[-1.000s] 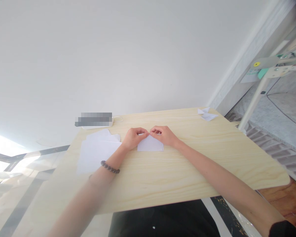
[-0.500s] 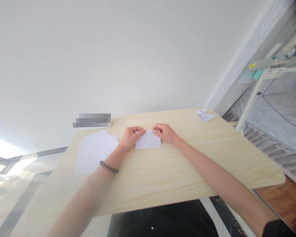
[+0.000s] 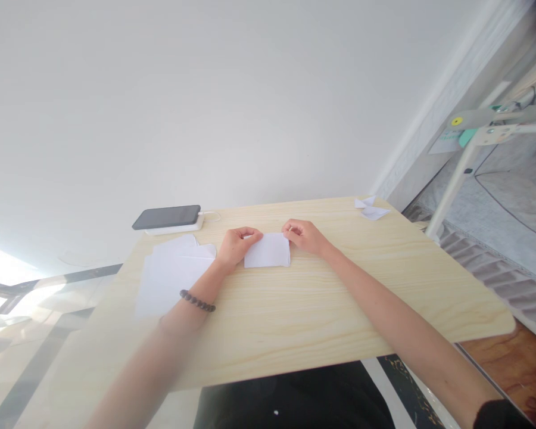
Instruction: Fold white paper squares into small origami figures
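Note:
A small folded white paper (image 3: 268, 251) lies flat on the light wooden table (image 3: 321, 310), near its far side. My left hand (image 3: 235, 245) rests at the paper's left edge with its fingers curled and pinching the top left corner; a dark bead bracelet (image 3: 198, 302) is on that wrist. My right hand (image 3: 304, 236) pinches the paper's top right corner with curled fingers.
A loose stack of white sheets (image 3: 172, 275) lies to the left of the hands. Behind it a dark phone (image 3: 167, 217) sits on a white charger with a cable. Small folded paper pieces (image 3: 371, 208) lie at the far right corner. A white stand (image 3: 462, 173) rises to the right.
My hands have moved apart from the middle of the paper's top edge out to its two corners. The paper now lies as a flat rectangle.

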Available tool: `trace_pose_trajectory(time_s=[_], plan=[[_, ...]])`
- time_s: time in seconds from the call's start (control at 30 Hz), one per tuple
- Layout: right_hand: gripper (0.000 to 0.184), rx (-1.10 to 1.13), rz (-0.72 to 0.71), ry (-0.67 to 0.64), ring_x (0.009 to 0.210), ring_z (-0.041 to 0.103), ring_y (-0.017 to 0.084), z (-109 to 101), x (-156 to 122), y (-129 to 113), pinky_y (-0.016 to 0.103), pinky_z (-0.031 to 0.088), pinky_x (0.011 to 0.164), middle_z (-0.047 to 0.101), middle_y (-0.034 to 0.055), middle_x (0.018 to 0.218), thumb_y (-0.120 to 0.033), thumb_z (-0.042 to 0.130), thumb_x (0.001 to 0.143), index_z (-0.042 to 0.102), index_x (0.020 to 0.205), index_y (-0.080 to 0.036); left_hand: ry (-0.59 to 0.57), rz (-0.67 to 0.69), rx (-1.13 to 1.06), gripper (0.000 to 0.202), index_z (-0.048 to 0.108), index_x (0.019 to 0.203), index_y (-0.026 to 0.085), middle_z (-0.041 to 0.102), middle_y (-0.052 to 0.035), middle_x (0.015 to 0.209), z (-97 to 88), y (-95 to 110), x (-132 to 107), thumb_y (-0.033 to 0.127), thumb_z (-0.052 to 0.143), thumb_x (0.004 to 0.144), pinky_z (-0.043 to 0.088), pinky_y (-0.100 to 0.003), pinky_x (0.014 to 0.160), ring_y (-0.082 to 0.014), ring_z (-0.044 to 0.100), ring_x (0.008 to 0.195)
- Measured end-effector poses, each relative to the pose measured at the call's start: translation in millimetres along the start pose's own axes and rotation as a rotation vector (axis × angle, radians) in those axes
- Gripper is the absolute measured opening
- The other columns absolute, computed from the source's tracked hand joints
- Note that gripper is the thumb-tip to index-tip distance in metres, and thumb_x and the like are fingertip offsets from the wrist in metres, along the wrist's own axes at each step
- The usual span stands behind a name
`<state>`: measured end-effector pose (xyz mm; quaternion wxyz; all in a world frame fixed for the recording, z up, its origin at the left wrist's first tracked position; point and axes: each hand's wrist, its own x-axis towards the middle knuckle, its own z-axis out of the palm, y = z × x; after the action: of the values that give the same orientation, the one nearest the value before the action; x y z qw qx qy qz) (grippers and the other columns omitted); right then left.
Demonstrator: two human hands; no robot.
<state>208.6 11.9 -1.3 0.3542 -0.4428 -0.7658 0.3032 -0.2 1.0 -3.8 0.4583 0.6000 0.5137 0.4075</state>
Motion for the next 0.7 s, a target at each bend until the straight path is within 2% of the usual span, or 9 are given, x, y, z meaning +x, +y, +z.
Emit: trace_pose_trajectory(time_s=[0.13,0.27,0.33,0.4,0.53,0.7], plan=[[0.012,0.078,0.057,-0.009,0.06,0.055,0.012,-3,-1,7,0.023,0.04,0.058,0.058,-0.0004,0.063,-0.027,0.045,0.073,0.052,0.067,-0.018,0.023,-0.005,0.009,0.038,0.065,0.078,0.015,0.065,-0.004,0.08,-1.0,0,0,0.049,0.061,0.062,0.039,-0.024,0.057,-0.015,0.055,0.066],[0.019,0.13,0.11,0.046,0.057,0.054,0.012,-1,-2,5,0.023,0.04,0.056,0.059,0.0003,0.067,-0.036,0.045,0.076,0.052,0.077,-0.018,0.019,0.016,0.037,0.038,0.064,0.078,0.014,0.065,-0.0043,0.081,-1.3,2,-1,0.049,0.06,0.063,0.038,-0.023,0.057,-0.0146,0.055,0.067],[0.025,0.136,0.088,0.086,0.06,0.054,0.011,3,-3,0,0.024,0.041,0.057,0.06,0.0026,0.082,-0.041,0.046,0.077,0.053,0.086,-0.019,-0.001,0.044,0.059,0.037,0.064,0.078,0.015,0.065,-0.0042,0.082,-0.7,3,-3,0.049,0.059,0.065,0.039,-0.023,0.059,-0.0145,0.055,0.068],[0.027,0.1,0.044,0.066,0.064,0.054,0.011,7,-4,-4,0.023,0.041,0.059,0.06,0.0036,0.089,-0.041,0.046,0.078,0.054,0.091,-0.019,-0.016,0.072,0.086,0.036,0.064,0.079,0.015,0.065,-0.0041,0.084,0.0,5,-4,0.048,0.058,0.066,0.039,-0.023,0.061,-0.0149,0.055,0.071],[0.026,0.02,-0.024,0.013,0.065,0.052,0.011,14,-6,-8,0.023,0.039,0.059,0.062,0.0023,0.081,-0.038,0.043,0.08,0.059,0.085,-0.018,-0.057,0.106,0.123,0.034,0.063,0.08,0.015,0.064,-0.0042,0.085,0.4,7,-6,0.047,0.056,0.069,0.04,-0.024,0.064,-0.016,0.056,0.076],[0.026,0.053,-0.042,0.013,0.065,0.052,0.01,16,-6,-9,0.022,0.039,0.058,0.062,0.0019,0.078,-0.037,0.044,0.08,0.06,0.082,-0.017,-0.086,0.125,0.146,0.033,0.063,0.081,0.016,0.065,-0.0046,0.086,0.2,8,-7,0.046,0.055,0.07,0.041,-0.024,0.063,-0.0161,0.056,0.075]])
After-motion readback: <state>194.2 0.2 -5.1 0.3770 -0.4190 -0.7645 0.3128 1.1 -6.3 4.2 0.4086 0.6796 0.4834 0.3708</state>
